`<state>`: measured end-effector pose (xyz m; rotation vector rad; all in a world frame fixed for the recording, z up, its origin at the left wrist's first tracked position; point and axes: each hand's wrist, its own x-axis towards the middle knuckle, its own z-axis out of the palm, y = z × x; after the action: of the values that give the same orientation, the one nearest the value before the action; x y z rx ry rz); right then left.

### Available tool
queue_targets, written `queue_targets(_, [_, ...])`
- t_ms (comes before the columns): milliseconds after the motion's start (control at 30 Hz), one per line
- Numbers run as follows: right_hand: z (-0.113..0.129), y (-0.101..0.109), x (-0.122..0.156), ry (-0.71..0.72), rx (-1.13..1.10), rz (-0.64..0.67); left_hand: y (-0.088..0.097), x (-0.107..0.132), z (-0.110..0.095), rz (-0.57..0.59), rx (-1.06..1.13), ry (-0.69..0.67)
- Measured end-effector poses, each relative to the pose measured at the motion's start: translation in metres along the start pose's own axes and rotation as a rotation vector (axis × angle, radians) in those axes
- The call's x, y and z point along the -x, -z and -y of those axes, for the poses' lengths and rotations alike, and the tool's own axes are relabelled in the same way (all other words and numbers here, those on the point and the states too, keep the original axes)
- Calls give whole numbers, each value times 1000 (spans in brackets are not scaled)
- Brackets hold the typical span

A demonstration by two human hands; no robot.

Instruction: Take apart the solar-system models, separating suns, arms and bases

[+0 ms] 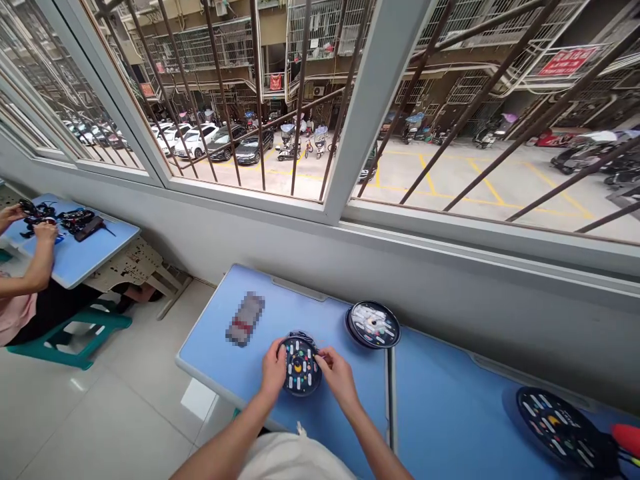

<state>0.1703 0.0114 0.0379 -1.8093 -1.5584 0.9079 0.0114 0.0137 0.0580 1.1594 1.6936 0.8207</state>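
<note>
A round black disc-shaped item [301,381] lies on the blue table in front of me, its face printed with white pill-shaped labels, coloured dots and a yellow crescent. Along its left edge my left hand [273,368] is closed, thumb on the rim. My right hand [338,375] pinches at the right edge, fingertips pressed together; any small part between them is too small to make out. Dark, crinkled material shows at the item's far rim. A similar round black stack [374,324] with a glossy top sits to the right, near the wall.
A blurred-out grey rectangular object [245,319] lies at the table's left. On the adjoining blue table [445,400] are another printed black disc [555,427] and a red item [626,440]. A co-worker's hands [46,232] handle black items at the left table. Barred windows run along the wall.
</note>
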Motion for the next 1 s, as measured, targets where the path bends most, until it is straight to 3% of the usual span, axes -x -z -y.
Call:
queue_targets(67, [-4,-2,-5,-26,34,-25,-8,-10,1,-36,-176,-24])
queue_targets(233, [-8,-10,-19,-74,151,-53,-19,-25,4,-97,-370,33])
queue_targets(533, [-7,-14,-23,-110,289,-30,-23,-38,19,-15,-496,53])
queue_targets(1000, [-34,-18,-35,-137,113,45,-30,-36,18,-10,-698,4])
